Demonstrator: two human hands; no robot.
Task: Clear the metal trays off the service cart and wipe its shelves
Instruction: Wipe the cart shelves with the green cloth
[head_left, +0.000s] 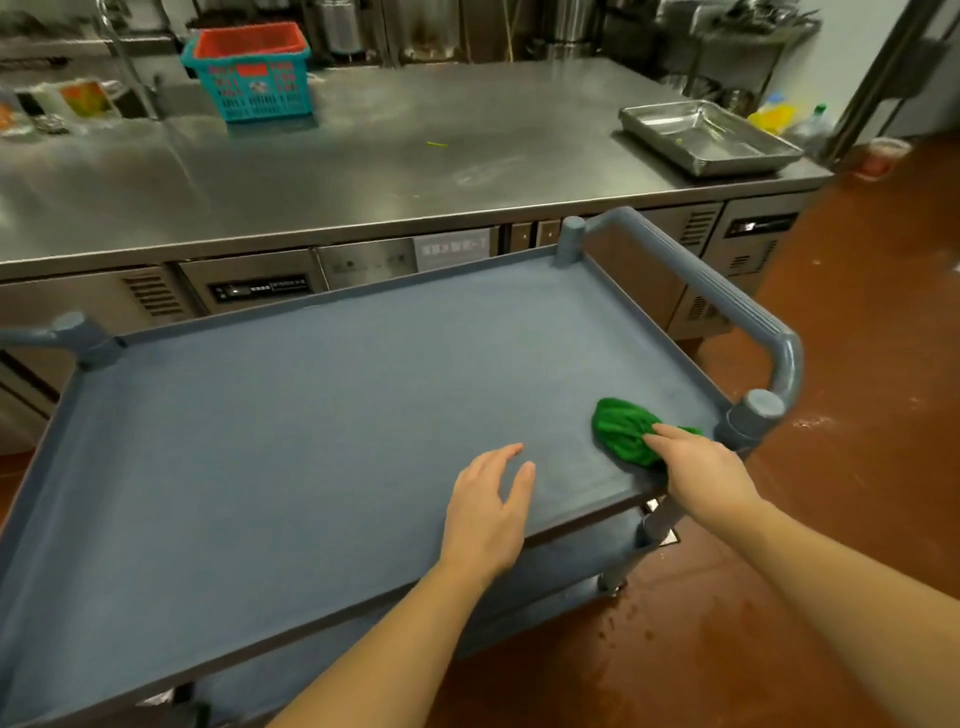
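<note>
Kitchen backdrop: a long steel counter (363, 156) ran across the far side, with red-brown floor (857, 364) to the right. One metal tray (711, 137) sat on the counter's far right end, well apart from the cart. A teal basket (254, 78) with a red one nested inside stood at the counter's back left.

Head view, nearer in: the grey-blue cart's top shelf (311, 415) filled the foreground and carried only a green cloth (623, 431). The cart handle (727, 301) arched over the shelf's right end. A lower shelf (571, 566) showed beneath the near right corner.

Right hand (701, 467): grasped the bunched cloth against the top shelf near its front right corner, thumb and forefinger lying over the cloth, part of the bunch under the palm.

Left hand (488, 509): released, fingers loosely spread, held nothing, positioned above the shelf's near edge just left of the cloth. Whether it touched the shelf could not be told.
</note>
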